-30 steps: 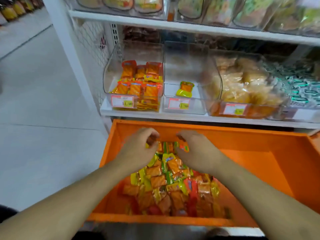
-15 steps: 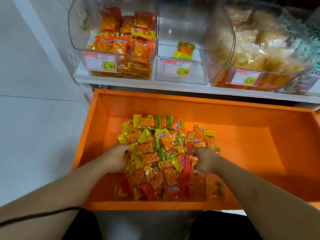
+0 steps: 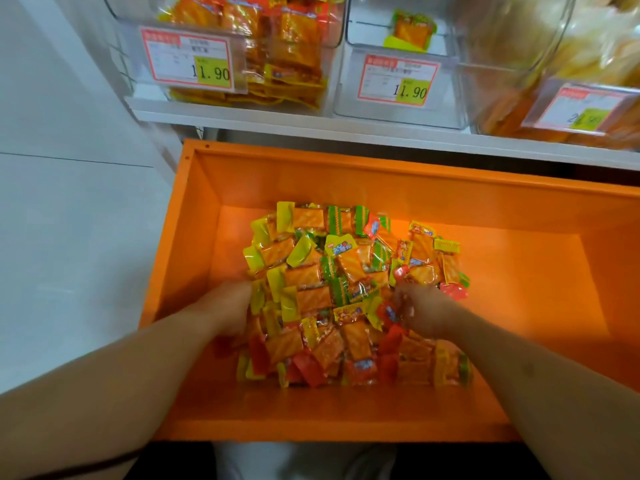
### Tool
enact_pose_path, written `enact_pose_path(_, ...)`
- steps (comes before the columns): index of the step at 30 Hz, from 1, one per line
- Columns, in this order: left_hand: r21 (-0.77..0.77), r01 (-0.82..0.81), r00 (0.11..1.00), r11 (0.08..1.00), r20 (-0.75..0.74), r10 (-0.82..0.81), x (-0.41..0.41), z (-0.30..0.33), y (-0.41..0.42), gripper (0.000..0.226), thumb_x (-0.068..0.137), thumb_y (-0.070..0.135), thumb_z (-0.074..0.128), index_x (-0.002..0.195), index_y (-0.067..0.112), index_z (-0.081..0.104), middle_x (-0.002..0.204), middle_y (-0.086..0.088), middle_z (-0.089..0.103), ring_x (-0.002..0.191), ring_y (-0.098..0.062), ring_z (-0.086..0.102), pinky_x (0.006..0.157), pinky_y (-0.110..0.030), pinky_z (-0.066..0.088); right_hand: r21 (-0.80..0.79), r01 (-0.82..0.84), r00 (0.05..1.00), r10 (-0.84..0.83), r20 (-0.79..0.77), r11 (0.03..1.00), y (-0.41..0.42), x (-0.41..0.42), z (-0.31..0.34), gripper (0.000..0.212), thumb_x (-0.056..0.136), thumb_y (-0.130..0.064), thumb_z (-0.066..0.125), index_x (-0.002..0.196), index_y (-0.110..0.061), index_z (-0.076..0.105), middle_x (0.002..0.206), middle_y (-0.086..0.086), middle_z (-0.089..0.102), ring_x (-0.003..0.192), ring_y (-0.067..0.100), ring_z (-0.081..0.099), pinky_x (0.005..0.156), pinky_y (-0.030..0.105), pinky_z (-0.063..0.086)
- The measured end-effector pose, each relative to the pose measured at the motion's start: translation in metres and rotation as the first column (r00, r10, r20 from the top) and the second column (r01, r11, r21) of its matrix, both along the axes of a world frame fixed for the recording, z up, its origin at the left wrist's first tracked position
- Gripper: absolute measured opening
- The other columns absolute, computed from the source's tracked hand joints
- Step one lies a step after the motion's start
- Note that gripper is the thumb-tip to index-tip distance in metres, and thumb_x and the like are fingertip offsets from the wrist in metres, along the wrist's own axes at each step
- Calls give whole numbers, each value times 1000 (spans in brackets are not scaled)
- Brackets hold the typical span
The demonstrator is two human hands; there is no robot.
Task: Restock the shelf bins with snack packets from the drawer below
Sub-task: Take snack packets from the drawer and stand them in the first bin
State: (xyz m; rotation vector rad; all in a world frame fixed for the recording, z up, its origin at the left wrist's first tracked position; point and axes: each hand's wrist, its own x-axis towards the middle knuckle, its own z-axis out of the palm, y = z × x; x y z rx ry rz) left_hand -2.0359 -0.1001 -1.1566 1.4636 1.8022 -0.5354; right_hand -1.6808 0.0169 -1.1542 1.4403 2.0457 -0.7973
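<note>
Snack packets (image 3: 349,292) heaped in orange drawer (image 3: 540,216), pile sits mid-floor, closer to left wall than right, bare orange floor showing toward right wall and along near edge. Packets mostly orange with yellow-green, green or red ends, jumbled, overlapping. Left hand (image 3: 225,310) pushed into left side of pile, fingers buried under packets and mostly hidden; grip state on that hand cannot tell, looks cupped against heap. Right hand (image 3: 420,313) dug into right side of pile, blurred, fingers also down among packets; cannot tell whether grip holds anything. Both forearms reach in over near edge of drawer. White shelf (image 3: 242,114) directly above drawer's far edge. Left clear bin (image 3: 145,15) on shelf well filled with orange packets, price label (image 3: 188,58) on front reading 11.90. Middle clear bin (image 3: 394,109) just beside it, touching or near touching, nearly bare with single packet (image 3: 412,31) lying inside, yellow-green end toward front; second price label (image 3: 398,79) also 11.90. Right bin (image 3: 502,57) rounded, clear, holds pale bagged snacks, blurred, its label unreadable. White floor tiles (image 3: 69,237) left of drawer. Dark cord crossing left forearm at bottom left corner of view.
</note>
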Motion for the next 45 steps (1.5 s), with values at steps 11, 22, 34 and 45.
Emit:
enact_pose_path(11,-60,-48,998,997,45,51,-4,1,-7,13,84,13,80,96,16,78,101,1,79,80,-7,64,56,-20,43,10,25,998,-25,-56,1000,11,-12,31,27,89,-5,66,79,-30,67,82,-12,64,88,13,64,66,15,43)
enact_pose_path(22,251,-389,879,886,390,275,7,169,42,7,94,25,72,94,20,67,81,1,70,68,-15,62,51,-23,42,-164,290,724,-328,-607,943,25,-86,203,9,93,3,72,97,-2,67,65,15,64,54,18,60,56,37,61)
enact_pose_path(34,0,-740,364,672,841,401,19,307,-3,58,65,26,81,122,25,70,105,-12,79,103,-35,75,96,-65,55,-124,415,325,-274,-905,901,-40,-102,323,4,92,2,73,94,2,71,63,12,58,61,17,61,61,41,61)
enact_pose_path(45,-14,-834,209,552,917,339,32,307,18,20,99,9,63,108,18,79,100,-15,79,87,-25,76,78,-44,64,272,597,307,98,-946,754,-32,-111,331,18,90,-7,78,90,-26,80,88,-12,78,89,9,74,80,22,56)
